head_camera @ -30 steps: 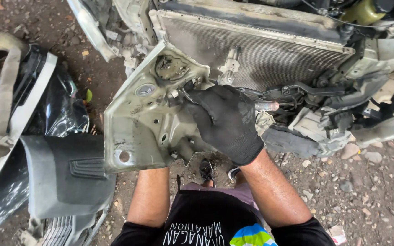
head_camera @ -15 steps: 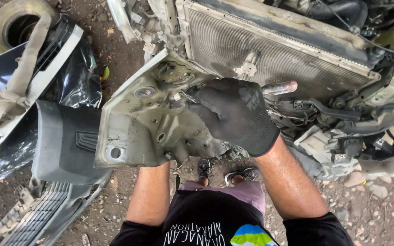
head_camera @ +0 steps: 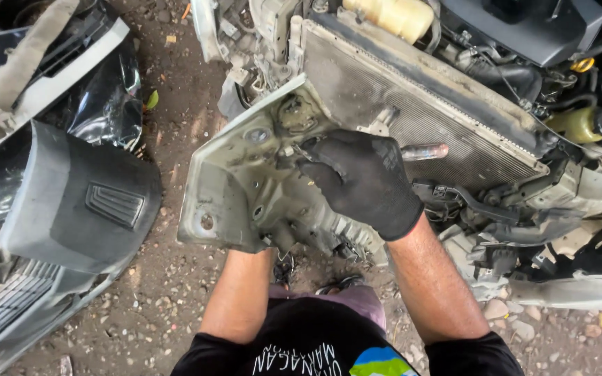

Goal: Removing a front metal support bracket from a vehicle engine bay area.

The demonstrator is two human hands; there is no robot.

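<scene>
My right hand (head_camera: 365, 182), in a black glove, is closed around a tool with a clear handle (head_camera: 423, 151). The handle sticks out to the right of my fist. The tool's thin metal end (head_camera: 299, 151) rests on a fitting on a pale, dirty metal panel (head_camera: 226, 195) at the car's front. Only my left forearm (head_camera: 242, 296) shows. It runs up under the panel's lower edge, and the hand itself is hidden behind the panel.
A radiator core (head_camera: 419, 104) stands just behind the panel, with the engine bay, hoses and a yellowish reservoir (head_camera: 391, 15) beyond. Detached black bumper parts (head_camera: 78, 202) lie on the dirt at left. Broken plastic and stones lie at lower right (head_camera: 524, 306).
The view has shifted up toward the engine bay, so more of it shows. My right hand stays closed on the tool at the same spot on the panel.
</scene>
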